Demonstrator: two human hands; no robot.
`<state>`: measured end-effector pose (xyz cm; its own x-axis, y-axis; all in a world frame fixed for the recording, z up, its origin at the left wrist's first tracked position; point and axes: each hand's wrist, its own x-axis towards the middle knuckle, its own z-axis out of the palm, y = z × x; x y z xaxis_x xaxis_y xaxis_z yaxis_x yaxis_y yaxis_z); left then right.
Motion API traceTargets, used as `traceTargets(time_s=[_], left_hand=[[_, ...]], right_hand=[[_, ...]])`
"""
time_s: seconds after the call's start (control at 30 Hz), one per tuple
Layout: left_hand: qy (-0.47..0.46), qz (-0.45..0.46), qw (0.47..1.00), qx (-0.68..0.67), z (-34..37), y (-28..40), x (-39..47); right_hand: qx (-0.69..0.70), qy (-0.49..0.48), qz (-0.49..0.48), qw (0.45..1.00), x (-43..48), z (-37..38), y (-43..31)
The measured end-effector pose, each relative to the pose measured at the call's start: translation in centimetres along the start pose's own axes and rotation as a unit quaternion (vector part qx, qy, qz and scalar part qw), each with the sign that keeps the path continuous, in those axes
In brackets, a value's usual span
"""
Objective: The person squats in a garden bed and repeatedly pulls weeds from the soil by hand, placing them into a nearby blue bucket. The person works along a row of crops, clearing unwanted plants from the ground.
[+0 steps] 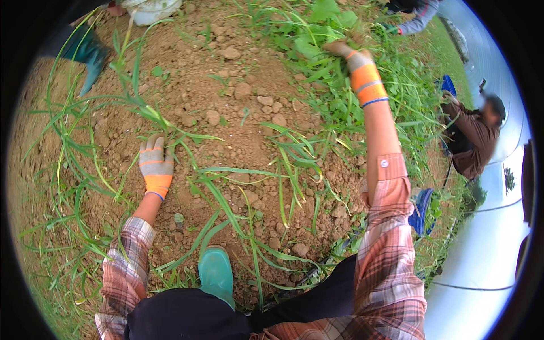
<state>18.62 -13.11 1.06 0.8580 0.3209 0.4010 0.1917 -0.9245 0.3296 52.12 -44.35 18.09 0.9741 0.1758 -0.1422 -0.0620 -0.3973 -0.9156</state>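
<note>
My left hand [156, 163], in a grey and orange work glove, rests palm down on the brown soil, its fingertips beside the base of a long-leaved green plant [155, 114]. Whether its fingers grip anything is not visible. My right hand [359, 63], gloved the same way, reaches to the upper right over a heap of green weeds [331, 93]. A brownish clump lies at its blurred fingers; I cannot tell whether they hold it. Between my hands, strap-like leaves [293, 148] spread over cloddy soil [242, 91].
My green rubber boot [217, 272] stands on the soil. Blue baskets [423, 212] lie at the right, near a crouching person [471, 131]. Another person's gloved arm [412, 23] shows at the top right. At the upper left are a teal boot [87, 55] and a white bucket [151, 10].
</note>
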Motion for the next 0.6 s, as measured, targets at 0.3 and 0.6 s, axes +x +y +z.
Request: traceTargets(time_s=[0.3,0.6], left_hand=[[-0.001,-0.004,1.0,0.014,0.5,-0.2,-0.1],[0.008,-0.005,1.0,0.014,0.6,-0.3,-0.2]], right_hand=[[-0.57,-0.207,-0.056,0.793,-4.8,2.4,6.0],[-0.711,-0.228,-0.012,0.665,-6.2,4.2,8.6]])
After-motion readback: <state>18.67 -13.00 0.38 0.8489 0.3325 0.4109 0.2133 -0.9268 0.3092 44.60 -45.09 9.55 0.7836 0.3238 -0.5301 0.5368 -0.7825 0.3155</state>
